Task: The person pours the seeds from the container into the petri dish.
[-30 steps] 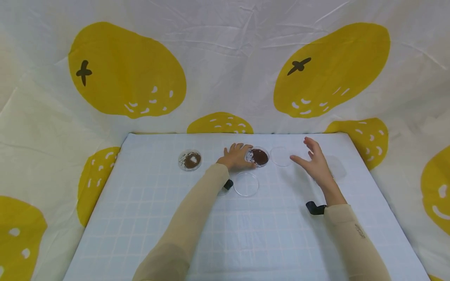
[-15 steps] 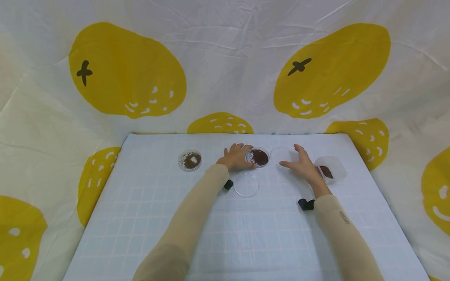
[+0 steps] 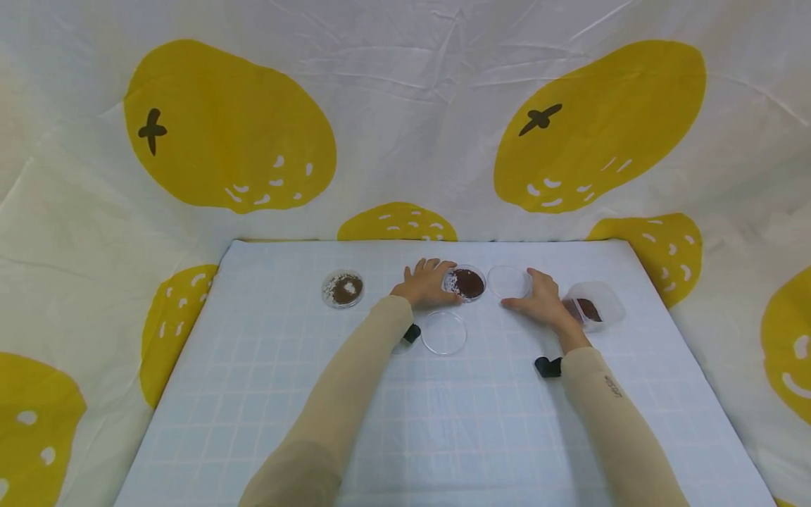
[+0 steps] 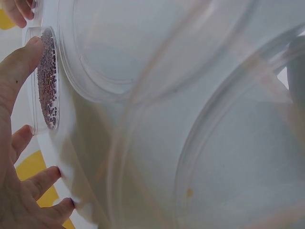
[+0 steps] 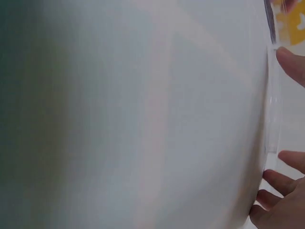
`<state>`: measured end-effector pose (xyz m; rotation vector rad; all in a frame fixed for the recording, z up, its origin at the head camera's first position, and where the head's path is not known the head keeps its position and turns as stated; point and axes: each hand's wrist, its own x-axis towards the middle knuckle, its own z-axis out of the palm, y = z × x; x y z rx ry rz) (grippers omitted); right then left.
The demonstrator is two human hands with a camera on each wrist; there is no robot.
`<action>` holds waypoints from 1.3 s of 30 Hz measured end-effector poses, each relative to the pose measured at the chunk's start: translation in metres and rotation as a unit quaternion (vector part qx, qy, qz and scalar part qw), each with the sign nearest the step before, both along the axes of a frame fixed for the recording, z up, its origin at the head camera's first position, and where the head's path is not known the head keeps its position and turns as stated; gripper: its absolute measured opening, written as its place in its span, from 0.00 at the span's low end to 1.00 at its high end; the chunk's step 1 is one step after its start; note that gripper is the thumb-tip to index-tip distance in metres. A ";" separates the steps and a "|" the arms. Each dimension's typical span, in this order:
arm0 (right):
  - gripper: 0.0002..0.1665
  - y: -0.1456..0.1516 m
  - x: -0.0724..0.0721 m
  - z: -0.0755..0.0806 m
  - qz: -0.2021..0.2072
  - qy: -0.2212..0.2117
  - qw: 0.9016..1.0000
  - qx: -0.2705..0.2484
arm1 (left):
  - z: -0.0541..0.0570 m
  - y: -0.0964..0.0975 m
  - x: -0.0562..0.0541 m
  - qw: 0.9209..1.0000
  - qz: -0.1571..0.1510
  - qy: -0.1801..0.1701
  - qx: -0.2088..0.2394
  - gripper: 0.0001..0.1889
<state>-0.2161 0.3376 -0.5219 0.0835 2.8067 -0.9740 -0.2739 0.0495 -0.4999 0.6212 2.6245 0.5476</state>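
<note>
Beige sleeves [image 3: 624, 422] reach in from the near edge, a black wrist mount [image 3: 548, 367] on the right wrist. Pale blue gridded table [image 3: 456, 422] underneath. Second black mount [image 3: 412, 333] at the left wrist, beside a clear round petri piece [image 3: 444, 333], dish or lid, can't tell. Another clear rim [image 3: 401, 347] mostly hidden under the left forearm. Clear plastic tub [image 3: 612, 303] right of the right hand, brown granules at its left side. Left hand [image 3: 426, 284]: thumb and index pinch the rim of a middle petri dish [image 3: 471, 301] of dark brown granules, other fingers spread. Right hand [image 3: 542, 297]: thumb and index pinch a clear petri dish [image 3: 509, 283] at its sides, just right of the middle one. Left petri dish [image 3: 343, 305], brown granules with white patches, stands apart, left of the left hand. Behind: white backdrop [image 3: 412, 141], yellow fruit print.
</note>
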 end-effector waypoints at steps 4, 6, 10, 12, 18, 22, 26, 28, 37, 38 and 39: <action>0.64 -0.001 0.000 0.000 0.003 0.004 1.000 0.012 | -0.001 0.000 0.000 1.000 0.000 -0.001 -0.004 0.47; 0.64 -0.001 0.000 0.000 0.004 0.004 1.000 0.019 | -0.001 0.000 0.000 1.000 0.002 -0.003 -0.008 0.47; 0.62 -0.001 -0.001 -0.001 0.003 0.005 1.000 0.029 | 0.000 0.000 0.000 1.000 0.001 -0.003 -0.012 0.47; 0.61 -0.002 -0.001 -0.001 0.001 0.001 0.999 0.032 | 0.000 0.000 0.000 1.000 -0.001 -0.001 -0.012 0.47; 0.58 -0.002 -0.001 -0.001 0.000 0.006 0.999 0.039 | 0.001 -0.001 0.000 1.000 -0.004 0.000 -0.006 0.47; 0.57 -0.004 0.000 0.001 0.000 0.008 0.999 0.038 | 0.001 -0.001 0.001 1.000 -0.004 0.001 -0.006 0.46; 0.59 -0.007 0.004 0.006 -0.002 -0.006 1.000 0.028 | 0.001 -0.001 0.001 1.000 -0.004 0.004 -0.004 0.46; 0.61 -0.009 0.006 0.008 -0.002 -0.010 1.000 0.025 | 0.001 -0.001 0.001 1.000 -0.005 0.004 -0.004 0.46; 0.60 -0.012 0.013 0.011 -0.010 -0.018 1.000 0.018 | 0.001 -0.001 0.000 1.000 -0.003 0.001 -0.004 0.46; 0.60 -0.012 0.014 0.012 -0.010 -0.019 1.000 0.016 | 0.001 -0.001 0.000 1.000 -0.002 0.001 -0.005 0.46; 0.61 -0.013 0.014 0.012 -0.010 -0.019 1.000 0.016 | 0.001 -0.001 0.000 1.000 -0.002 0.001 -0.006 0.46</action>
